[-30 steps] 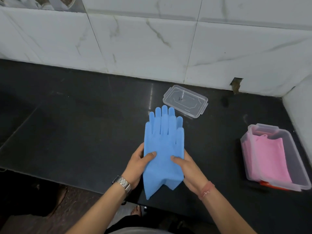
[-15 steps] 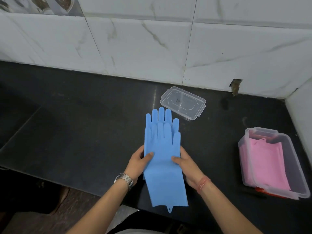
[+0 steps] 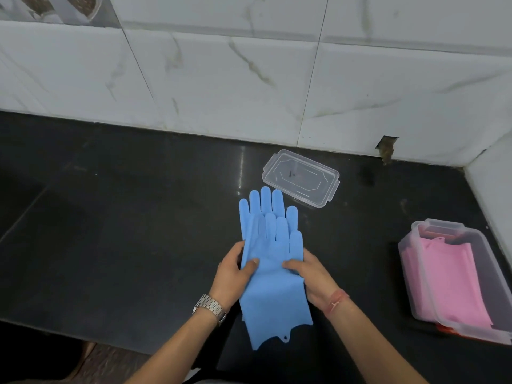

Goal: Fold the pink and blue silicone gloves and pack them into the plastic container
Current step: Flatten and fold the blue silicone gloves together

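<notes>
On the black countertop (image 3: 110,245), near its front edge, the blue gloves (image 3: 273,261) lie stacked one on the other, fingers pointing toward the white marble-tiled wall (image 3: 249,79) and cuffs hanging toward the person. The upper glove sits slightly nearer than the lower one, so two rows of fingertips show. The left hand (image 3: 231,275) grasps the stack at its left edge, thumb pressed on top and the other fingers tucked below. The right hand (image 3: 310,273) takes hold of the right edge in the same way, thumb lying across the top surface. A metal watch (image 3: 209,309) circles the left wrist, and a reddish thread band (image 3: 336,300) circles the right wrist.

Just beyond the glove fingertips, the clear lid (image 3: 300,177) rests flat on the counter, apart from the gloves. Well to the right, close to the side wall, stands the plastic container (image 3: 424,286) with the pink gloves (image 3: 448,281) folded inside it; something red or orange shows under its near corner, though what it is cannot be made out. A small broken notch (image 3: 387,148) marks the base of the wall tiles behind the container
</notes>
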{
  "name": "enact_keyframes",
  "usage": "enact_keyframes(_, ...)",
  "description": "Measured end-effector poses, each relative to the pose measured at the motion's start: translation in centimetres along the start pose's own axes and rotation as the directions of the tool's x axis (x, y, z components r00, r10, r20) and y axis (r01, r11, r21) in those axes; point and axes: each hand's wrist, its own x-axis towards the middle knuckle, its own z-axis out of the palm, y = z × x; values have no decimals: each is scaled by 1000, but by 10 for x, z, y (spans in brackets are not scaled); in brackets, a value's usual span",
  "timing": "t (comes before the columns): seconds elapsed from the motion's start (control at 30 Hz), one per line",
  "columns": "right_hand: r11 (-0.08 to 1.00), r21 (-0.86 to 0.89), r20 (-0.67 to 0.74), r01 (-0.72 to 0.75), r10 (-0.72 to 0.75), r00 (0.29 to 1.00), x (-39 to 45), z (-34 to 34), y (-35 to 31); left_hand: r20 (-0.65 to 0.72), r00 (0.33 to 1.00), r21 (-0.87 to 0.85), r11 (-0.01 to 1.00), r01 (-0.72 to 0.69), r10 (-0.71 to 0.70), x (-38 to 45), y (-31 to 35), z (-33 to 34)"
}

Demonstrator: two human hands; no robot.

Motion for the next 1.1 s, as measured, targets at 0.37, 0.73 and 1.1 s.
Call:
enact_keyframes(0.37, 987, -150, -143, 59, -81, 986, 37, -2, -15, -76, 994, 258, 961, 98, -81, 47, 2, -6)
enact_keyframes(0.73, 977, -207, -194, 56, -97, 976, 54, -4, -22, -134, 991, 482, 874, 59, 7, 71, 11, -8)
enact_keyframes(1.1, 877, -468, -223, 108, -235, 946, 47, 6, -16, -116, 993, 406, 911, 75, -30, 62, 14, -11)
